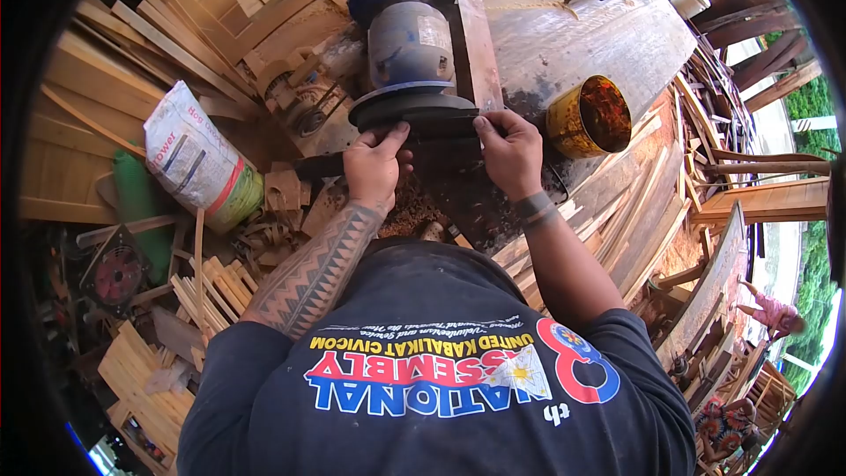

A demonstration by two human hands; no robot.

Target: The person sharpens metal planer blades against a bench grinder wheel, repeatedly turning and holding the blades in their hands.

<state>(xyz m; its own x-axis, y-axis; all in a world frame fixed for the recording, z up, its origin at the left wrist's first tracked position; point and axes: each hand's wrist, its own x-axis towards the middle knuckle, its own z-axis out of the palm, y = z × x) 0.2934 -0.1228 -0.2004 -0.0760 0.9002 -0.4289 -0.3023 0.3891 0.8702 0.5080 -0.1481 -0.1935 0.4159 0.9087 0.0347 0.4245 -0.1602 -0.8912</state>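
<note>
A bench grinder (410, 44) with a grey motor body and blue guards stands in front of me. Its near wheel (410, 104) faces my hands. Between them, close against that wheel, lies a long dark flat metal strip (443, 126). My left hand (374, 163) pinches the strip's left part with thumb and fingers. At its other end, my right hand (511, 150) grips it between thumb and curled fingers. Whether the strip's edge touches the wheel cannot be made out.
Right of the grinder stands a yellow can (589, 116) with a reddish inside. A white feed sack (201, 159) leans at left. Wood strips (634, 220) lie in piles on both sides. A fan (117, 273) sits at lower left. Two people are at far right.
</note>
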